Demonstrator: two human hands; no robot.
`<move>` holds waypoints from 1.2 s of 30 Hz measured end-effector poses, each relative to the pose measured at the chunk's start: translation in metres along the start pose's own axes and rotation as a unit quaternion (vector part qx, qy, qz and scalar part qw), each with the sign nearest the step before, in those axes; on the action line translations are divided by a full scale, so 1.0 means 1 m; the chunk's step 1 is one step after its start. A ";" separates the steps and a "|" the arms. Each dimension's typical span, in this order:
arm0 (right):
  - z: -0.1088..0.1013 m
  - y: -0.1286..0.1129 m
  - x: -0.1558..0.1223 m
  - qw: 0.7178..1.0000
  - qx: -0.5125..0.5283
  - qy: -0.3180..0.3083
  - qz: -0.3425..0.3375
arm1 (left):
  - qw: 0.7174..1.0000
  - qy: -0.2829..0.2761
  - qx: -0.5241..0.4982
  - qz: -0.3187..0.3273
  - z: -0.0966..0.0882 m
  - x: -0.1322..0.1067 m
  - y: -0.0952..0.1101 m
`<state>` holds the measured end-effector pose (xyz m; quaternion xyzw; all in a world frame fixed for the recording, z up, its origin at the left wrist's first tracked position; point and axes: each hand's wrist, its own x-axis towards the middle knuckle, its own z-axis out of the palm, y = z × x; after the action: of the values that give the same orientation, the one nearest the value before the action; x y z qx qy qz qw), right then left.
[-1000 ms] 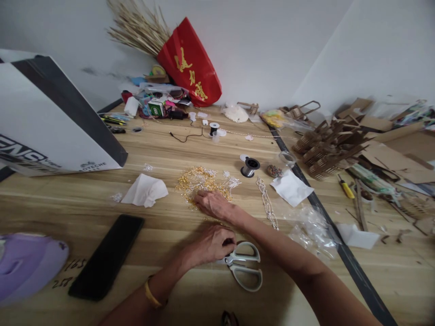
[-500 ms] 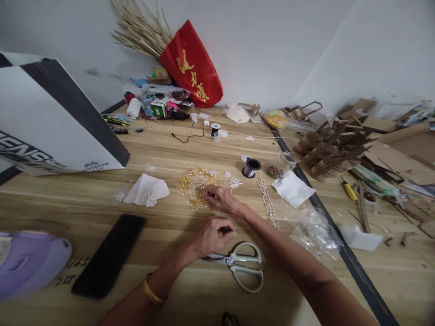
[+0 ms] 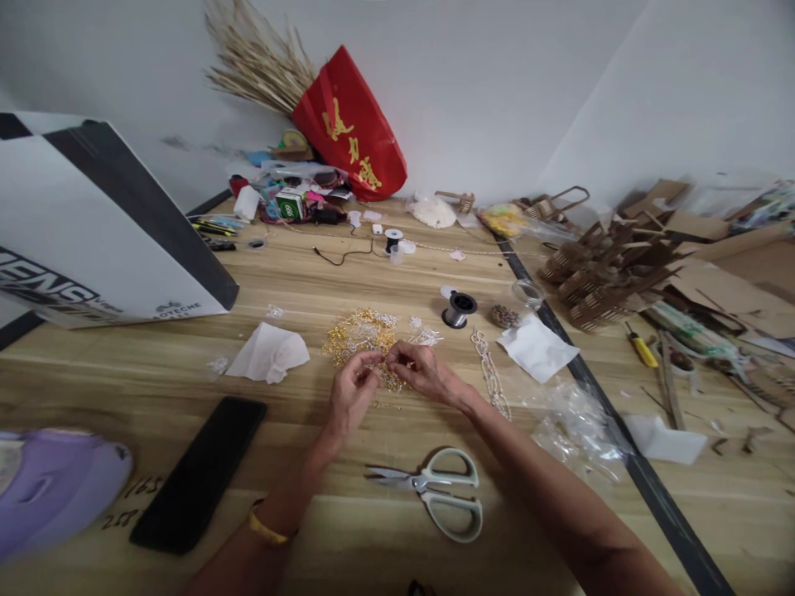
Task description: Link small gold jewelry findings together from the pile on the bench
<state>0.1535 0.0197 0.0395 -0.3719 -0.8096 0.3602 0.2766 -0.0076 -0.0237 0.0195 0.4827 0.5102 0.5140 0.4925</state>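
Gold and silver bits [image 3: 340,335] lie heaped on the table [image 3: 298,281], just beyond your hands and partly hidden by them. Your left hand [image 3: 349,393] and right hand [image 3: 426,370] meet, or nearly so, over the heap's near edge, fingers curled in toward the thumbs. I cannot tell whether either pinches something; it is too small to see. The step in hand looks like fine fingertip work between both hands. Your next move likely calls for a steady left and small, precise motions of the right. Scissors [image 3: 420,482] lie nearer you, untouched.
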 end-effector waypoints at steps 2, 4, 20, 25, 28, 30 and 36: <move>-0.002 -0.003 -0.005 1.000 -0.025 0.006 -0.008 | 0.997 -0.051 -0.035 -0.034 0.001 0.000 0.000; -0.004 -0.007 -0.010 0.999 -0.041 0.014 -0.011 | 0.992 -0.088 -0.063 -0.067 0.003 0.000 -0.002; -0.001 -0.001 -0.045 0.996 0.032 0.037 0.073 | 0.990 -0.130 0.006 -0.061 0.012 -0.004 -0.012; 0.008 0.003 -0.054 0.985 0.125 0.032 0.112 | 0.987 -0.152 0.048 -0.023 0.013 -0.005 -0.016; 0.015 0.007 -0.060 0.979 0.171 0.028 0.109 | 0.985 -0.150 0.088 0.012 0.013 -0.008 -0.018; 0.019 0.012 -0.063 0.978 0.171 0.047 0.110 | 0.980 -0.154 0.121 0.034 0.014 -0.010 -0.017; 0.020 0.021 -0.072 0.989 0.077 0.087 0.089 | 0.965 -0.156 0.198 0.072 0.017 -0.014 -0.016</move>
<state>0.1886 -0.0354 -0.0020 -0.4494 -0.7161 0.4111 0.3409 0.0098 -0.0365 0.0034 0.6800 0.4831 0.3550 0.4220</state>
